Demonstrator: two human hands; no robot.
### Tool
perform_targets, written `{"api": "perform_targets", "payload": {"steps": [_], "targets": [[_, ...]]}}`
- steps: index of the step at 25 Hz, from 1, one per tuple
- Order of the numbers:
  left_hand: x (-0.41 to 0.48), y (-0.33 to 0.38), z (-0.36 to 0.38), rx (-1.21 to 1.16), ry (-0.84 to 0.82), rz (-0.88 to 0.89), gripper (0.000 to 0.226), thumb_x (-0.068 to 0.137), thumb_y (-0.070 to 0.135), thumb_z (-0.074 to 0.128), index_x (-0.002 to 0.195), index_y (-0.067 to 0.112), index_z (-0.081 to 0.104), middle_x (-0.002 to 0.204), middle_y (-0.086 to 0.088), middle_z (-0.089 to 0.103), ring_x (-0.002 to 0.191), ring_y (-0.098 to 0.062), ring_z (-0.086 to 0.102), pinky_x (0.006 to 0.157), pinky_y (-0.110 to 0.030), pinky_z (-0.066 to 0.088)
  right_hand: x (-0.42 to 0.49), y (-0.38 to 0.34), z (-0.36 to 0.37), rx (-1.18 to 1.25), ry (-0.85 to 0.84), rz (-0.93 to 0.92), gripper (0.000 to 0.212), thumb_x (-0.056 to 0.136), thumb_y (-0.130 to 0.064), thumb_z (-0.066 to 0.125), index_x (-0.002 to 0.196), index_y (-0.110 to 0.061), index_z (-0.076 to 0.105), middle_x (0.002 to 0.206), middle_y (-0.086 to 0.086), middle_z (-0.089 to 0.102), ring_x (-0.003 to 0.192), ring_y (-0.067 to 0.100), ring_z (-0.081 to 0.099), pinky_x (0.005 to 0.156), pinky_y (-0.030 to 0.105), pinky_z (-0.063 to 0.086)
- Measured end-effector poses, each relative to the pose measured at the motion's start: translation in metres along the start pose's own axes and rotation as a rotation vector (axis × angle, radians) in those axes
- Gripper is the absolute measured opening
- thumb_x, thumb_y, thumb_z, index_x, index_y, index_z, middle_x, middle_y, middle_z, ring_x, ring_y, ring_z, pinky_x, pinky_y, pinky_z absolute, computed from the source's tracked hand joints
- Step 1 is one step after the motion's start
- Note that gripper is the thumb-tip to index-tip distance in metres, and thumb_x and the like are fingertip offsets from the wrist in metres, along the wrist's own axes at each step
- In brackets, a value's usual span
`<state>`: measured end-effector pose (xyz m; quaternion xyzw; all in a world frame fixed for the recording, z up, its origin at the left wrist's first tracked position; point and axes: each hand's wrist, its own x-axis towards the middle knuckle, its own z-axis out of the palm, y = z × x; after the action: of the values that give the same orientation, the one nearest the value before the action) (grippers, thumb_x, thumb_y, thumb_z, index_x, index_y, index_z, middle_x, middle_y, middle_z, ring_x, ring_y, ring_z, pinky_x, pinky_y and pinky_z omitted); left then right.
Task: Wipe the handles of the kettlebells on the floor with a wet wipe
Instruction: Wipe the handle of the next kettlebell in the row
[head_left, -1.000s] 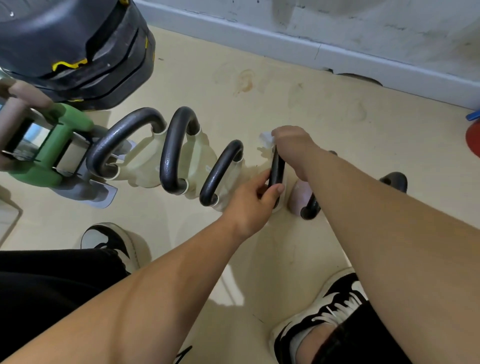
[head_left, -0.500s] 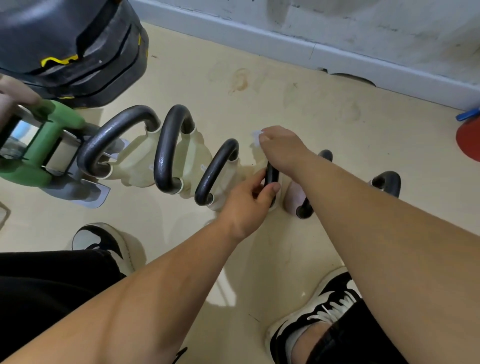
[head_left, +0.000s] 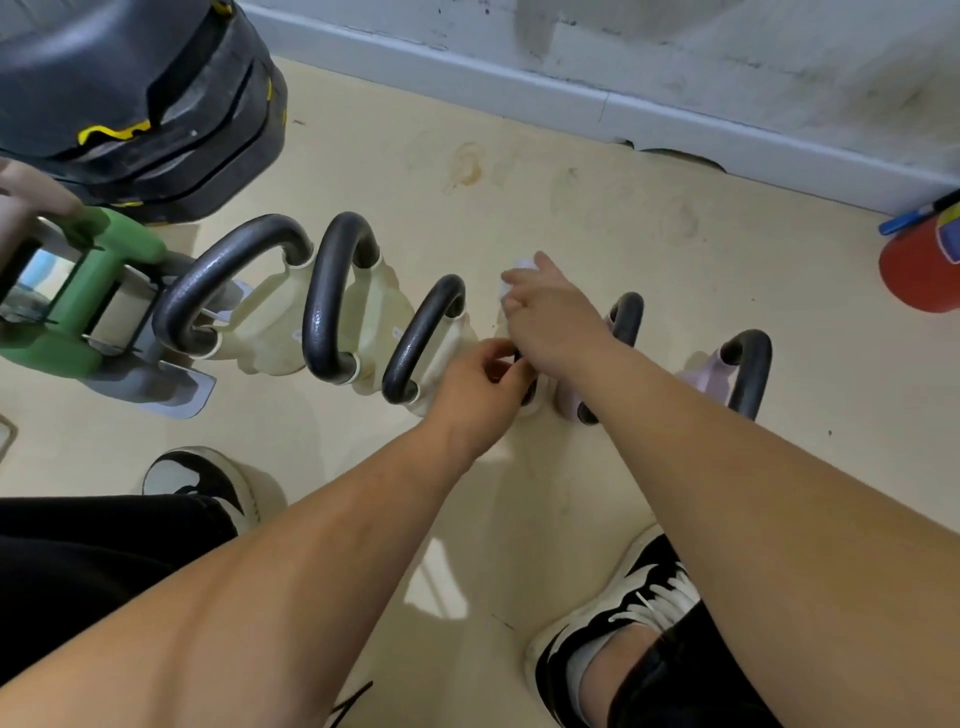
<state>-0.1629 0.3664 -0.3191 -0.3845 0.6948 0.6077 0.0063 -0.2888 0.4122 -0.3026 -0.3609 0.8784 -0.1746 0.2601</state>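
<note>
Several kettlebells stand in a row on the floor. Three cream ones with black handles (head_left: 234, 280) (head_left: 337, 291) (head_left: 423, 338) are on the left, and two pink ones (head_left: 626, 317) (head_left: 748, 369) on the right. Between these groups a fourth cream kettlebell (head_left: 529, 397) is almost hidden under my hands. My right hand (head_left: 556, 317) presses a white wet wipe (head_left: 519, 267) around its handle from above. My left hand (head_left: 480, 387) pinches the near end of the same handle, touching my right hand.
A green dumbbell (head_left: 93, 291) lies on a grey stand at the left, under a black weight block (head_left: 130, 88). A red object (head_left: 919, 275) and a blue marker (head_left: 904, 221) are at the right by the baseboard (head_left: 519, 88). My shoes (head_left: 208, 483) (head_left: 623, 613) flank the row.
My right hand with the wipe has slid down the handle toward my left hand, covering the black bar that showed before. My left hand stays on the near end.
</note>
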Motion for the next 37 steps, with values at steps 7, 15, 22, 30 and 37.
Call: {"api": "perform_targets", "payload": {"steps": [7,15,22,30,37], "targets": [[-0.025,-0.017,-0.037,0.086,0.065,-0.102,0.037,0.09,0.016,0.071,0.126,0.016,0.065,0.107,0.003,0.067,0.095,-0.01,0.063,0.075,-0.014,0.046,-0.054,-0.003,0.001,-0.483,-0.156,-0.441,0.036,0.094,-0.034,0.032,0.063,-0.024,0.047,0.074,-0.007,0.049,0.098,0.019,0.046,0.099,0.039,0.041],[-0.027,0.0,-0.029,0.034,0.003,-0.095,0.035,0.097,0.016,0.06,0.132,0.015,0.062,0.118,-0.001,0.067,0.109,-0.015,0.064,0.078,-0.016,0.046,0.018,0.008,-0.016,-0.266,-0.117,-0.036,0.039,0.106,-0.025,0.029,0.131,-0.011,0.055,0.14,0.007,0.047,0.134,0.029,0.044,0.11,0.046,0.039],[-0.023,-0.008,-0.018,-0.102,0.023,-0.15,0.027,0.091,0.005,0.055,0.113,0.012,0.071,0.103,-0.002,0.075,0.097,-0.015,0.069,0.08,-0.025,0.053,-0.033,-0.03,0.033,0.291,0.157,0.167,0.054,0.108,-0.014,0.029,0.16,-0.003,0.018,0.171,0.006,-0.005,0.158,0.02,0.0,0.126,0.031,0.013],[-0.011,-0.025,-0.022,-0.036,0.08,-0.231,0.036,0.095,0.012,0.053,0.129,0.018,0.064,0.12,-0.002,0.068,0.108,-0.021,0.067,0.092,-0.034,0.056,0.028,-0.036,-0.013,0.778,0.182,0.546,0.015,0.09,-0.014,0.05,0.106,-0.011,0.049,0.1,0.005,0.05,0.092,0.024,0.049,0.08,0.032,0.046],[-0.009,-0.023,-0.021,-0.017,0.051,-0.226,0.037,0.094,0.012,0.056,0.129,0.017,0.064,0.12,-0.002,0.067,0.112,-0.019,0.064,0.098,-0.036,0.054,0.026,-0.035,-0.016,0.997,0.106,0.695,0.024,0.097,-0.009,0.045,0.075,-0.017,0.039,0.086,0.007,0.048,0.086,0.027,0.055,0.086,0.044,0.059]]}}
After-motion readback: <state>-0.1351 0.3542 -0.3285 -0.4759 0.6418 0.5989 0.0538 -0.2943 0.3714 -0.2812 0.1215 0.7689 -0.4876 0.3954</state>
